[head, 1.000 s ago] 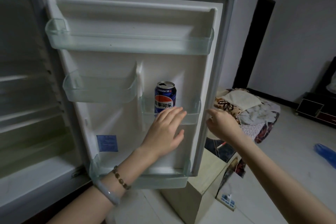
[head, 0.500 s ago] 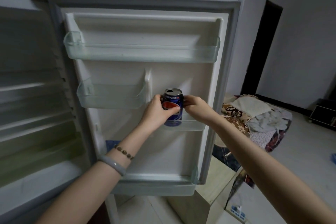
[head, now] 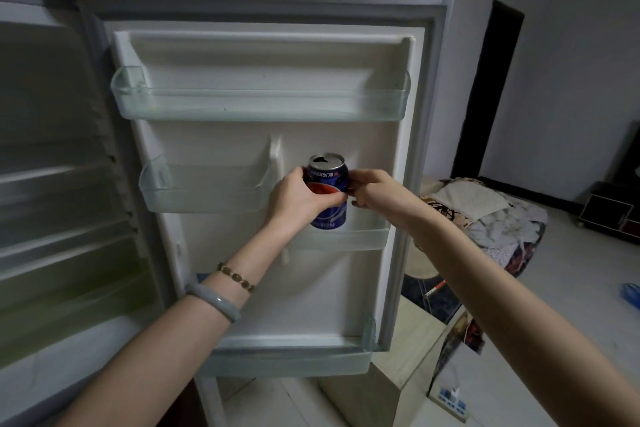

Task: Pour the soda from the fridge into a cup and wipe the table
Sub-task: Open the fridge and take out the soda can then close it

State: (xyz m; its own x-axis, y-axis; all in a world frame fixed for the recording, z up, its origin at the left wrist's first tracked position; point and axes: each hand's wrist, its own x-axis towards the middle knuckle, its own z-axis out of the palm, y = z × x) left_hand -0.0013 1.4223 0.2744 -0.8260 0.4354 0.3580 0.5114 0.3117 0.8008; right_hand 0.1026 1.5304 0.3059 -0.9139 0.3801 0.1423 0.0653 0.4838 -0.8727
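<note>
Your left forearm reaches up from the lower left, with a pale bangle (head: 215,302) and a beaded bracelet (head: 237,278) on the wrist. Your right forearm comes in from the lower right, and the two meet at the can (head: 328,177).

Your left hand (head: 296,199) wraps the can from its left side. Its fingers (head: 325,199) curl across the front over the red of the logo, gripping firmly. Your right hand (head: 375,192) holds the can's right side, its fingers (head: 356,180) bent and closed against the edge. The right hand's palm faces away, so you cannot tell how far those fingers reach behind the can.

The can stands upright between both hands, with a dark opening showing in its top. Its base shows just above the front rim of the small door bin (head: 349,239) on the right, inside the open fridge door (head: 429,114).

Left of that bin, a second small bin (head: 204,192) holds nothing visible. The long top bin (head: 259,106) and the bottom bin (head: 287,362) look the same. The fridge shelves (head: 52,218) lie blurred at far left.

Beyond the door on the right sits a bed (head: 485,215) heaped with patterned cloth, with a dark doorway (head: 485,90) behind it.
</note>
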